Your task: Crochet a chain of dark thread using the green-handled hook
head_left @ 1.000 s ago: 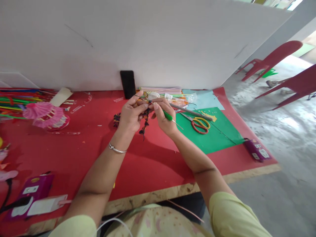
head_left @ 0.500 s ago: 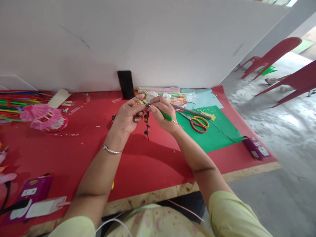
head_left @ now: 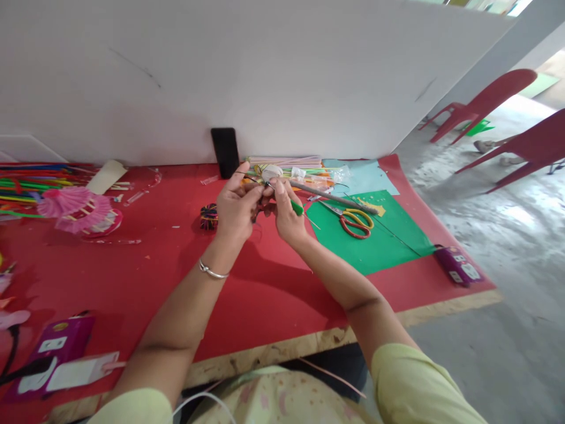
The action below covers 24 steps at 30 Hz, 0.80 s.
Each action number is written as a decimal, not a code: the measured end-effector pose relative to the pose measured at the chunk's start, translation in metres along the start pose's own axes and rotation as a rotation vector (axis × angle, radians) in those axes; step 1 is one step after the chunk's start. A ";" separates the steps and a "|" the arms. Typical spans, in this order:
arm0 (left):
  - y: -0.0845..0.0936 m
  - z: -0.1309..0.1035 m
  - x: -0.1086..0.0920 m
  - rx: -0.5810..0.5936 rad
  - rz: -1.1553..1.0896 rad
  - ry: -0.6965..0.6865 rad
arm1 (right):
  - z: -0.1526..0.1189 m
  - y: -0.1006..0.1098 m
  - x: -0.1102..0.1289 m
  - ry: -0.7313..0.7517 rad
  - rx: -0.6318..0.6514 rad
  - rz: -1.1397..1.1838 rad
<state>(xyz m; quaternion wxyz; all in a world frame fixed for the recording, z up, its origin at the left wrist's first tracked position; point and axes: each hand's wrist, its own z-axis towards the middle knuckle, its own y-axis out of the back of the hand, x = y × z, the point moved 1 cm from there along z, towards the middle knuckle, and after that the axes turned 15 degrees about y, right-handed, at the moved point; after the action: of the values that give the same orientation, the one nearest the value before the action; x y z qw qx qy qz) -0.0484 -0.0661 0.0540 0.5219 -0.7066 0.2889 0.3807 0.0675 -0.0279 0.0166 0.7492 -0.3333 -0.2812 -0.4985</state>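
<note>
My right hand is closed on a green-handled crochet hook, whose thin metal tail points down to the right. Close beside it, my left hand pinches dark yarn work at the tip of the hook, with its index finger raised. Most of that work is hidden behind my fingers. Left of my left wrist lies a small ball of dark multicoloured yarn on the red table cover.
Beyond my hands stand a black phone against the wall and a bundle of pale sticks. Scissors and a grey rod lie over a green sheet. A pink ruffled craft sits left, a purple box right.
My left hand has shifted right, closer to my right hand. The dark crocheted strip that hung between them is now mostly hidden, and more of the yarn ball shows.
</note>
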 end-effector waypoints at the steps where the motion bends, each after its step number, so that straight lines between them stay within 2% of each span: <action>1: 0.001 0.000 -0.003 0.047 -0.039 0.092 | -0.001 0.001 0.000 0.051 0.046 -0.034; 5: 0.007 0.003 -0.020 0.189 -0.116 0.321 | 0.007 0.018 0.002 0.216 0.237 -0.132; 9: 0.013 0.005 -0.030 0.254 -0.127 0.440 | 0.021 0.036 -0.001 0.312 0.420 -0.137; 13: 0.020 0.008 -0.032 0.277 -0.082 0.468 | 0.034 0.048 0.002 0.423 0.557 -0.120; 18: 0.025 0.009 -0.034 0.267 -0.009 0.439 | 0.046 0.056 0.019 0.564 0.640 -0.149; 24: 0.028 0.013 -0.035 0.243 0.055 0.418 | 0.049 0.059 0.042 0.532 0.710 -0.230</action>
<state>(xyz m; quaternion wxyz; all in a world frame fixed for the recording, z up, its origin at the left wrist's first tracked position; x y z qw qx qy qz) -0.0926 -0.0614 0.0665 0.5211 -0.6940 0.4536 0.2027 0.1325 0.0037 0.0657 0.8030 0.1172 -0.2676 -0.5195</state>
